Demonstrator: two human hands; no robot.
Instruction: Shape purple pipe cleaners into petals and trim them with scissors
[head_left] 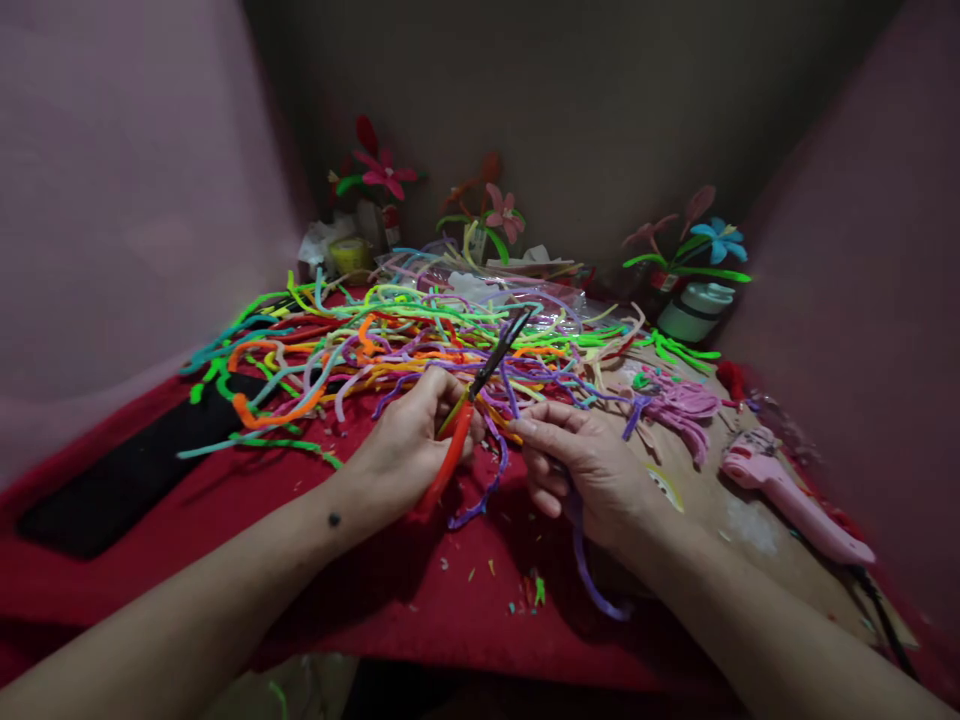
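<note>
Left hand (411,432) has the orange-handled, dark-bladed scissors (480,386) angled far-right; right hand (581,455) pinches a fuzzy purple pipe cleaner (509,386), basically poking far, just right of the blades.

Can read no word, brand or number anywhere. Can spot a pale label (478,242) below the pale pink flower (505,213) and a smaller tag (667,283) below the blue flower (718,240), perhaps printed, too dim to decipher.

Dim light leaves the back wall (585,110) dark and the flowers (505,213) softly blurred.
</note>
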